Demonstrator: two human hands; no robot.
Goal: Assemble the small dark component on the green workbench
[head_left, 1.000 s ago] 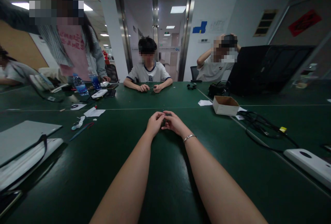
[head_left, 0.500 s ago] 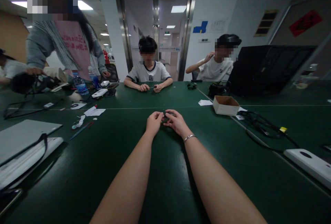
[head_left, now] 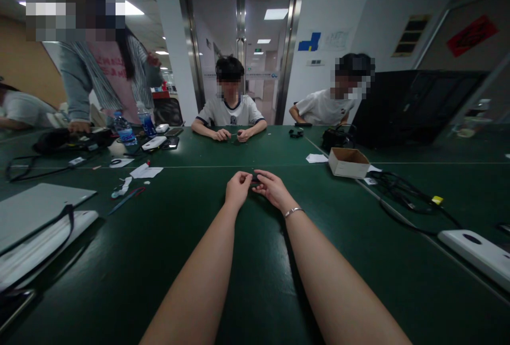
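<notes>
Over the green table, my left hand [head_left: 238,188] is closed, thumb and fingertips pinched together at its right side. Whatever lies in that pinch is too small to make out. My right hand [head_left: 273,190] faces it almost fingertip to fingertip, its fingers curved and apart, with a metal bracelet [head_left: 294,212] at the wrist. A thin dark, reddish line [head_left: 255,181] shows in the narrow gap between both hands; its kind cannot be told. Both hands are held just above the tabletop [head_left: 255,260].
Left of me are a laptop [head_left: 43,201], scraps of paper [head_left: 146,171] and a blue-red strap [head_left: 126,200]. A small open box [head_left: 348,163], black cables [head_left: 398,191] and a white power strip [head_left: 478,252] lie right. Other people sit opposite; one stands at the left, near bottles [head_left: 125,130].
My hands have barely moved; the reddish line between them shows more clearly. The standing person has shifted and raised one hand. The person at the right has lowered a hand from the face.
</notes>
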